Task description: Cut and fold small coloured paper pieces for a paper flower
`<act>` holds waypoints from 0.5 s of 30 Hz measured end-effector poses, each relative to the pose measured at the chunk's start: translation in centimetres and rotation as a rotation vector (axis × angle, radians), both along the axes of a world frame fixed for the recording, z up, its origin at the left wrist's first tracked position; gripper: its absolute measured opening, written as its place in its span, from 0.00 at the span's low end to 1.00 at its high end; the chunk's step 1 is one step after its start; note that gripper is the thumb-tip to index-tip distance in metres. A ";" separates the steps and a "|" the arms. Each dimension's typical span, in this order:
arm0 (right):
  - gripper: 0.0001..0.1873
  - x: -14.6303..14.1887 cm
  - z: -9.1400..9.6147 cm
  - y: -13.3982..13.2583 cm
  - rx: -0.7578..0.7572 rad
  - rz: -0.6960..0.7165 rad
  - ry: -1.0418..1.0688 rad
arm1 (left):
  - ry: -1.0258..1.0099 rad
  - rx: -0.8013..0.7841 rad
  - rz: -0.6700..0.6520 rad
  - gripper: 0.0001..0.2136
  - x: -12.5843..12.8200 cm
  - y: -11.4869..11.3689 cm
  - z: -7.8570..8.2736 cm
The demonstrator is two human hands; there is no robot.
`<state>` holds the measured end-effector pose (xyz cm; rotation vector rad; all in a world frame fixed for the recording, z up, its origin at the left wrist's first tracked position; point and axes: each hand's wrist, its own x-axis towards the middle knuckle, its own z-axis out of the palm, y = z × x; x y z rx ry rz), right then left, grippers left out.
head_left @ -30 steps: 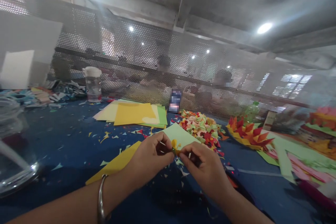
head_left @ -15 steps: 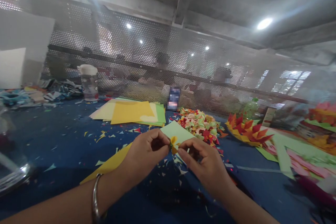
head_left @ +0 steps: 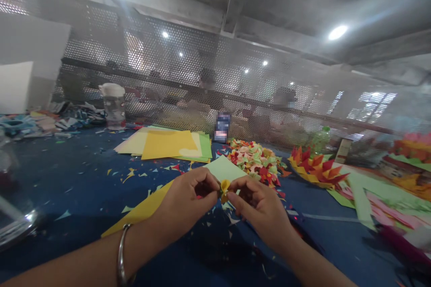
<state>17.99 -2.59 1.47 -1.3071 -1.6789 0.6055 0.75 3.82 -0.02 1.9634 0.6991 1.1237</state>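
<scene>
Between my two hands is a small yellow paper flower (head_left: 224, 186) with curled petals. My left hand (head_left: 193, 193) pinches its left edge between thumb and forefinger. From the other side, the thumb and forefinger of my right hand (head_left: 257, 202) grip the right petal. Behind my fingertips lies a pale green paper sheet (head_left: 224, 168). Under my left forearm a yellow sheet (head_left: 138, 215) sticks out. A heap of small folded paper flowers (head_left: 256, 159) in red, green, peach and yellow sits just beyond my right hand.
Stacked coloured paper (head_left: 170, 145) lies at the back, near a propped phone (head_left: 222, 126). A lidded plastic cup (head_left: 113, 106) stands left. Red and orange folded paper (head_left: 316, 168) and a green bottle (head_left: 322, 139) are at right. Paper scraps litter the blue tabletop (head_left: 84, 179).
My right fingers have moved slightly up and left, closer to my left fingertips. The yellow paper flower has turned a little, and its petals now face me more.
</scene>
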 end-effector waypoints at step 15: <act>0.08 0.1 0.1 0.2 -0.013 0.008 0.032 | 0.063 0.064 0.037 0.04 -0.1 -0.2 0.2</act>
